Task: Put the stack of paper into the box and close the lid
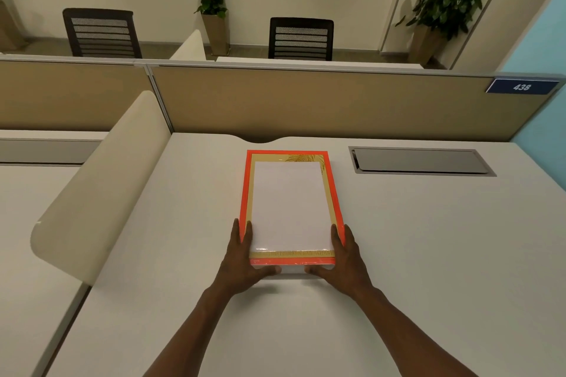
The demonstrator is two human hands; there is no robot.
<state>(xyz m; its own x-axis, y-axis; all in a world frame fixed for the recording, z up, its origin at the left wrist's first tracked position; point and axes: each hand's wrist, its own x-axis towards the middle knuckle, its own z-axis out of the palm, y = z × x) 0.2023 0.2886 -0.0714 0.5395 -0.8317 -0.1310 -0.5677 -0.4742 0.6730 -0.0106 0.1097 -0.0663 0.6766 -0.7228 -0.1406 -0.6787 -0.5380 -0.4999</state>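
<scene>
An orange-rimmed box (244,193) with a gold lining lies lengthwise on the white desk (398,239), straight ahead of me. The white stack of paper (289,205) lies flat inside its rim. A white band (292,270) shows under the box's near orange edge. My left hand (245,257) grips the near left corner, with one finger inside the rim against the paper and its thumb on the white band. At the near right corner, my right hand (341,255) holds the same way. I see no separate lid.
A grey cable hatch (419,161) is set into the desk to the right of the box. A cream curved divider (101,190) stands on the left. A tan partition (306,101) runs along the back, with chairs and potted plants beyond it.
</scene>
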